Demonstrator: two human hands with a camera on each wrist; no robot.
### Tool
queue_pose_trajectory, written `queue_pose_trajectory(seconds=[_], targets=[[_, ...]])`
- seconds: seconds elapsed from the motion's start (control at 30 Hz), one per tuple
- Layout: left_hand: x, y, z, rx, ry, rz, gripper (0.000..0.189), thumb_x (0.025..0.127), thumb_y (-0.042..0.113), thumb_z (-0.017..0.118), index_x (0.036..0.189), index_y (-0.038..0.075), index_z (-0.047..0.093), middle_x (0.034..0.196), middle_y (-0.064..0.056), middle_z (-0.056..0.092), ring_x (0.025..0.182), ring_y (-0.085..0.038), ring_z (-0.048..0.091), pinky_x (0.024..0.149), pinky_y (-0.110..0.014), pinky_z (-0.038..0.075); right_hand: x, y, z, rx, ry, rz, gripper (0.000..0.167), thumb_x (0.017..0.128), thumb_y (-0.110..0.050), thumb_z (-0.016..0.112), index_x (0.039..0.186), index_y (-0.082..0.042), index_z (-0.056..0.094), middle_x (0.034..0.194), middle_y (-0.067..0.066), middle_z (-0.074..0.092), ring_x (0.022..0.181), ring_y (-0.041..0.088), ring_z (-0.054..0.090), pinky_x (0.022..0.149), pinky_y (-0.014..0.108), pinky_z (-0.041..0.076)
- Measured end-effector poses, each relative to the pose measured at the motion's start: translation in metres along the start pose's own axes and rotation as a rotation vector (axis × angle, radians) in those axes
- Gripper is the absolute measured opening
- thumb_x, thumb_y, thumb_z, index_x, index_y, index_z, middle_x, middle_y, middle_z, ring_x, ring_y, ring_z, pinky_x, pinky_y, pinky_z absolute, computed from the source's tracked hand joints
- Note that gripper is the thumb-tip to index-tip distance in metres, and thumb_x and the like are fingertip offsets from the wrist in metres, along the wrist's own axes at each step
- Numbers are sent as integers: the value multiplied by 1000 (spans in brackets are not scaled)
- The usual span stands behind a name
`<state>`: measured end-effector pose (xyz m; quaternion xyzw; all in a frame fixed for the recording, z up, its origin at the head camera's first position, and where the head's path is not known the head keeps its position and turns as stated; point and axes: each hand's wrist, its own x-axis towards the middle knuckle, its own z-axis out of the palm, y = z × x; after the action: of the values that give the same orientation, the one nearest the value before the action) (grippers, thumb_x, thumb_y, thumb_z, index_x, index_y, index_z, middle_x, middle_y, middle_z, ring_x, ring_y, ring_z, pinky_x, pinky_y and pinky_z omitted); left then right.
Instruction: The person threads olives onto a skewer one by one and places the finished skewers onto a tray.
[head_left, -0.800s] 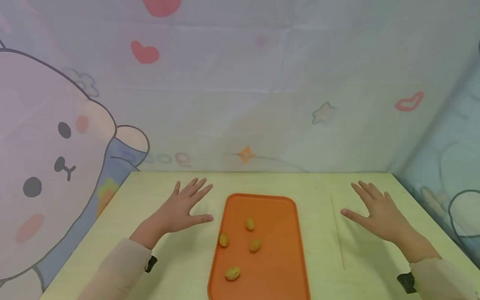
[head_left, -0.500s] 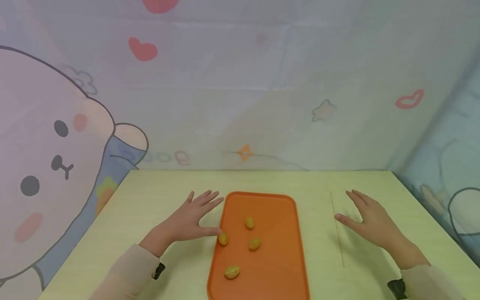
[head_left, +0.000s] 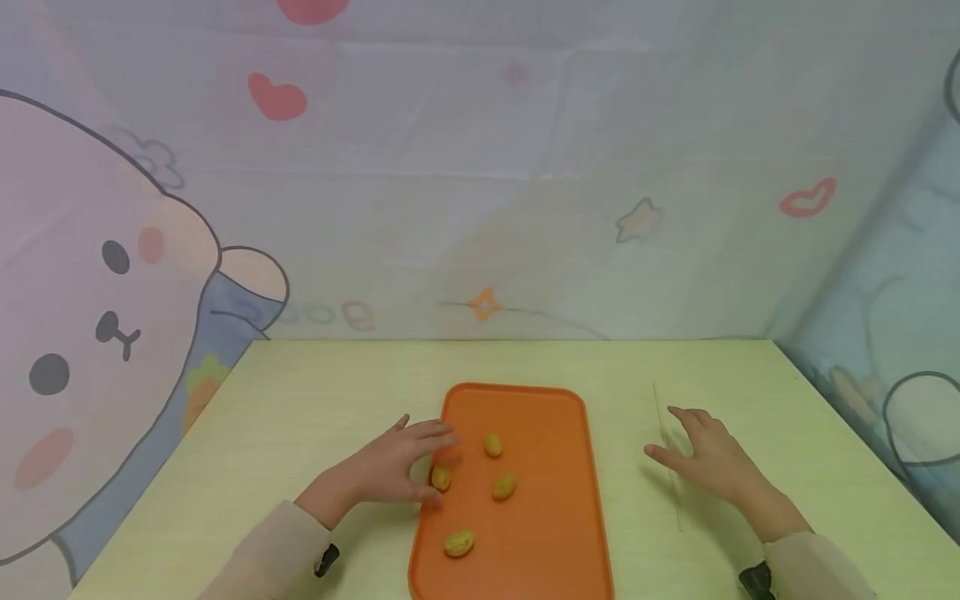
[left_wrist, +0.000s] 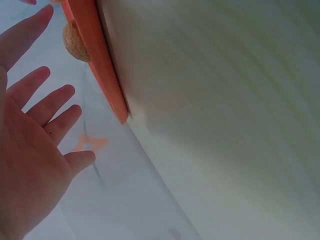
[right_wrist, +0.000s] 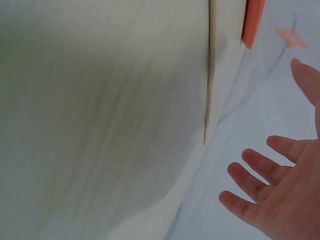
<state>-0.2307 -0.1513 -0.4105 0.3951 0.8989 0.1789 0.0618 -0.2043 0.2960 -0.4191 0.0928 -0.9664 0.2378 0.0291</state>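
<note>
An orange tray [head_left: 540, 533] lies on the table with several yellow-brown, oval, rough-shelled nuts resembling walnuts in its left half. My left hand [head_left: 390, 467] reaches over the tray's left rim, fingers spread and holding nothing. Between its thumb and forefinger, in the head view, shows the nut [head_left: 441, 477] at that rim; the left wrist view has a wrinkled nut [left_wrist: 76, 42] there too. Right of the tray lies a thin wooden skewer [right_wrist: 211, 65]. Close above it is my right hand [head_left: 716, 462], thumb and fingers apart with nothing between them.
Further nuts lie in the tray: one toward the back [head_left: 492, 444], one in the middle [head_left: 504, 486], one nearer the front [head_left: 459, 543]. The pale wooden table [head_left: 345, 375] ends at a cloth backdrop [head_left: 450, 167] printed with cartoons.
My left hand has moved right and toward me, from beside the tray to over its left rim. My right hand has moved left and toward me, to the skewer. Nuts and tray have stayed put.
</note>
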Motion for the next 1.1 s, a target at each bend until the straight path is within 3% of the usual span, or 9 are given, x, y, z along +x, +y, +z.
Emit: queue_pose_trajectory(seconds=[0.33,0.63,0.77,0.9,1.1], targets=[[3,1,6,12,-30,22,59,82,27,78,134,8,58,140,-11,51,133,-28,44,111,-63,20,9,6,12,76,-161,79,82,88,-41,69,133,20,37,114,31,55,104,43,55,87,55,47],[7,0,10,-3,-49,17,48,81,18,77,126,10,64,134,-7,56,129,-25,48,110,-64,21,12,3,11,61,-183,96,70,86,-31,72,123,23,45,99,23,59,88,31,57,76,47,50],[8,-2,13,1,-53,18,43,81,15,77,122,11,66,131,-4,59,127,-23,50,110,-64,21,11,1,9,57,-189,136,53,86,-26,72,109,18,53,97,21,60,84,27,56,73,44,50],[10,-1,13,7,-60,23,38,81,14,76,119,12,68,127,-2,61,125,-21,52,110,-63,22,9,1,9,65,-196,176,32,85,-23,72,88,6,58,85,12,58,75,22,51,64,35,47],[12,1,12,23,-58,29,33,81,11,76,113,9,70,119,-2,66,121,-21,55,109,-63,26,8,3,9,49,-187,176,24,86,-19,70,76,0,59,74,4,54,67,17,47,58,29,40]])
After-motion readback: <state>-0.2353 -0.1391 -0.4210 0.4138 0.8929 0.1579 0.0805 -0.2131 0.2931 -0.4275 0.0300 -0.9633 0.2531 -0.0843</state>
